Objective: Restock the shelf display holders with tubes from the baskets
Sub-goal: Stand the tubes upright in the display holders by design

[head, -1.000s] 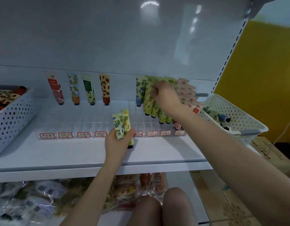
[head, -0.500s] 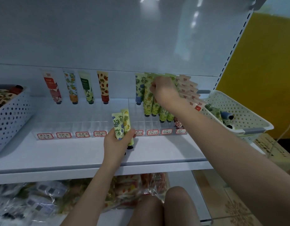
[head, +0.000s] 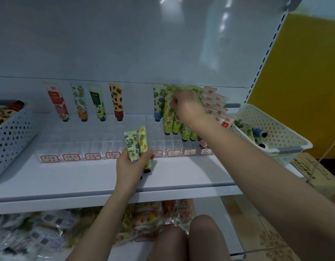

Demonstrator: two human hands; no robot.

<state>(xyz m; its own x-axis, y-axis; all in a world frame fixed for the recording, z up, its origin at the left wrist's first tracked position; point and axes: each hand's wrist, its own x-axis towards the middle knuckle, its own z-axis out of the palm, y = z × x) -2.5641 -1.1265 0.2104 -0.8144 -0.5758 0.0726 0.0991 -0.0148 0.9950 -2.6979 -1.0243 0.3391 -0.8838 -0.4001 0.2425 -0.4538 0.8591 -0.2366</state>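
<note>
White shelf (head: 78, 178): right holders (head: 159, 143) look stocked, left nearly bare; left hand (head: 130, 166) grips two tubes (head: 137, 144), right hand (head: 187, 106) pinches a standing tube (head: 177, 121).

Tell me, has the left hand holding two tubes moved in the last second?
No. The left hand, gripping two tubes, stays between the same two red-bordered labels on the shelf's front; only the camera shifted.

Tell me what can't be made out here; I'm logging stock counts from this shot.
Head view:
Right hand covers the tops of the pineapple tubes; whether it grips one is unclear.
Price labels: handwriting too small to read.
Left basket: cut by the left edge, contents mostly behind its wall.
Two tubes in the left hand: lower ends partly behind it.
</note>
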